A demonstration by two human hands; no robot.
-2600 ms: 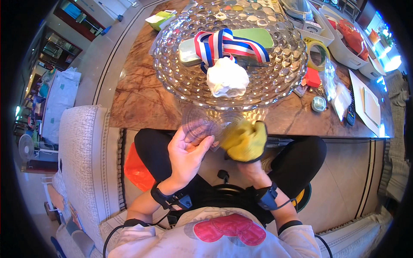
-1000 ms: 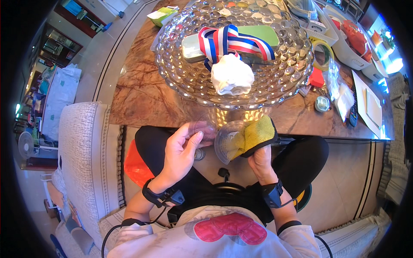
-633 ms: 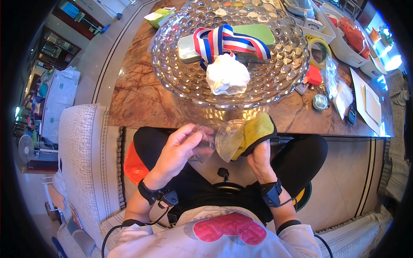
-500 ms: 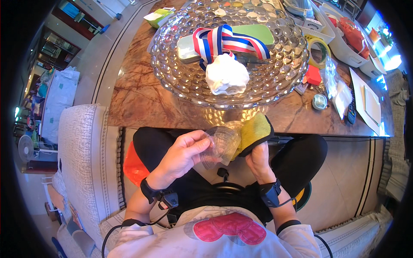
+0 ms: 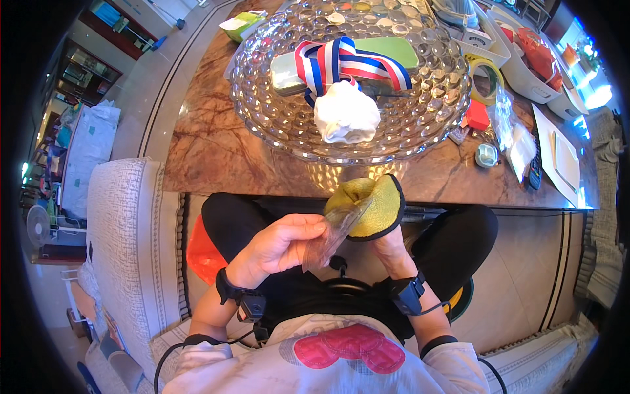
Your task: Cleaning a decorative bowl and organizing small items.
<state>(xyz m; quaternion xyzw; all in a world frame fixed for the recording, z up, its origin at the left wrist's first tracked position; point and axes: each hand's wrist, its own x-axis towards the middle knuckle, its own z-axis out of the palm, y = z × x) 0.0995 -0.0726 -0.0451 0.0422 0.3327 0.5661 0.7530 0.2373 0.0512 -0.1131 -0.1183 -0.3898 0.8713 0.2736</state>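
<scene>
My left hand (image 5: 284,241) pinches a thin, clear plastic piece (image 5: 330,240) between thumb and fingers, above my lap. A yellow-green cloth mitt (image 5: 377,211) with black edging covers the fingers of my right hand (image 5: 392,251); only the heel of that hand and the wrist show. The mitt is bent over the far edge of the plastic and touches it. Both hands are close together in front of the table's near edge.
A large bubbled glass bowl (image 5: 262,125) on the marble table (image 5: 210,154) holds a striped ribbon (image 5: 341,62), a green-topped box (image 5: 394,51) and a white crumpled lump (image 5: 346,113). Yellow tape (image 5: 497,69), a red item (image 5: 477,115), plastic bags (image 5: 522,148) and papers (image 5: 566,161) lie right.
The mitt has turned and folded over the plastic, moving slightly left. The plastic has tilted from facing me to nearly edge-on. My left hand has kept its pinch.
</scene>
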